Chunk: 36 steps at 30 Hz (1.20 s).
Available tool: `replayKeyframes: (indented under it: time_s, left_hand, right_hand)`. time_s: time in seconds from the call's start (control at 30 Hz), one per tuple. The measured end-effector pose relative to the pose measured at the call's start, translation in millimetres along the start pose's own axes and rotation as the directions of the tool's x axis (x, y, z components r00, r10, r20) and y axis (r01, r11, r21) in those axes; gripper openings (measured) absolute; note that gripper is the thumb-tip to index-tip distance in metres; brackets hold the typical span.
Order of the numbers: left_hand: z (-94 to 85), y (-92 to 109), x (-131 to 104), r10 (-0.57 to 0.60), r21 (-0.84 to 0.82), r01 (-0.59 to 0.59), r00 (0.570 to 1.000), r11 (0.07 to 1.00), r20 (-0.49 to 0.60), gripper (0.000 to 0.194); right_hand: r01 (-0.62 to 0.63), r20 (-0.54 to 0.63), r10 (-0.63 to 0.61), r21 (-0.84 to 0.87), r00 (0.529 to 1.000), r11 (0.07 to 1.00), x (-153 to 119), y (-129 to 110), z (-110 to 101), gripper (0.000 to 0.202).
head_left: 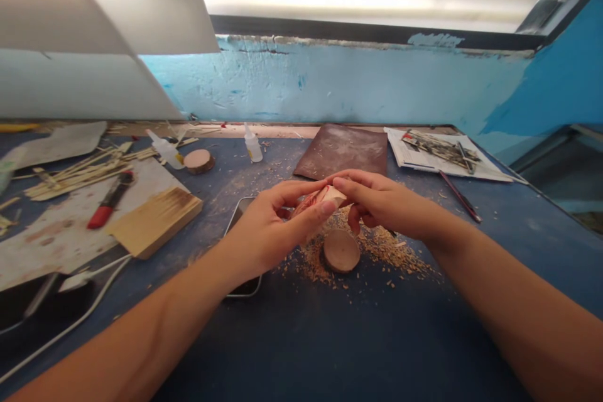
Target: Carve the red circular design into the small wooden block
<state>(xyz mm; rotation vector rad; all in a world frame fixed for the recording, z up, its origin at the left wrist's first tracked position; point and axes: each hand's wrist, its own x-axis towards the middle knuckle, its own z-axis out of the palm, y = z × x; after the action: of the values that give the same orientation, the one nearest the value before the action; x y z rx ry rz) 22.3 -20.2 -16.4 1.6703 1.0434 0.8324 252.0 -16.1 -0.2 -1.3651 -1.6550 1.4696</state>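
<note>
Both hands meet over the middle of the blue table around a small carved wood piece [335, 196] with red lines on it. My left hand [277, 217] is closed on its left side, thumb along the near edge. My right hand [377, 198] pinches its right end between thumb and fingers. My fingers hide much of the piece. Just below lies a round wood slice [342, 251], amid a heap of wood shavings [386, 245]. A phone [245, 286] lies partly under my left hand and wrist.
On the left are a wood block [157, 223], a red marker [110, 201], thin sticks [80, 173] and a white cable [94, 311]. Glue bottles [253, 144], another wood slice [198, 161], brown sandpaper [343, 151], a pencil [460, 198] and papers [405, 154] lie farther back.
</note>
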Motion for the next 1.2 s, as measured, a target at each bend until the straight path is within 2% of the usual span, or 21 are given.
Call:
replayKeyframes:
  time_s: [0.17, 0.27, 0.4, 0.53, 0.6, 0.77, 0.87, 1.0, 1.1, 1.2]
  left_hand:
    - [-3.7, -3.6, 4.3, 0.098, -0.015, -0.097, 0.995, 0.995, 0.024, 0.045]
    - [-6.6, -6.6, 4.7, 0.132, -0.038, -0.13, 0.99, 0.991, 0.046, 0.048]
    - [-8.9, -7.5, 0.4, 0.117, -0.015, -0.116, 0.985, 0.993, 0.124, 0.064]
    - [-8.6, -7.4, -3.4, 0.205, 0.115, -0.225, 0.965, 0.967, 0.163, 0.096]
    - [-7.6, -8.4, -4.3, 0.235, 0.172, -0.264, 0.957, 0.949, 0.171, 0.102]
    - [-6.9, -15.1, -5.0, 0.292, 0.284, -0.341, 0.935, 0.896, 0.202, 0.096]
    - [-10.3, -19.3, -5.1, 0.304, 0.379, -0.384, 0.918, 0.842, 0.254, 0.092]
    - [-16.8, -19.8, -5.5, 0.27, 0.493, -0.434, 0.889, 0.754, 0.369, 0.096]
    - [-18.5, -17.3, -7.4, 0.221, 0.508, -0.436, 0.876, 0.742, 0.429, 0.098]
    - [-16.9, -16.2, -9.7, 0.139, 0.514, -0.379, 0.885, 0.769, 0.444, 0.096]
  right_hand:
    - [-0.059, 0.003, 0.06, 0.248, 0.998, 0.967, 4.0, 3.9, 3.2, 0.029]
    - [-0.039, -0.035, 0.051, 0.295, 0.998, 0.955, 6.7, 4.4, 5.6, 0.015]
    - [0.001, -0.089, 0.027, 0.299, 0.996, 0.954, 7.6, 3.2, 6.8, 0.014]
    - [0.01, -0.108, 0.023, 0.295, 0.994, 0.955, 6.8, 3.1, 6.1, 0.012]
    - [-0.001, -0.111, 0.033, 0.28, 0.993, 0.96, 6.4, 2.8, 6.7, 0.013]
    - [-0.014, -0.108, 0.033, 0.17, 0.994, 0.985, 5.8, 2.2, 8.5, 0.015]
    - [0.048, -0.074, -0.049, -0.019, 0.996, 0.999, 5.1, 5.5, 5.2, 0.022]
    - [0.109, -0.069, -0.137, -0.308, 0.988, 0.945, 1.9, 8.2, -1.6, 0.037]
    - [0.083, -0.105, -0.122, -0.32, 0.987, 0.944, -2.0, 3.1, -2.4, 0.036]
    - [0.143, -0.178, -0.175, -0.182, 0.968, 0.973, -5.3, -5.0, 0.6, 0.037]
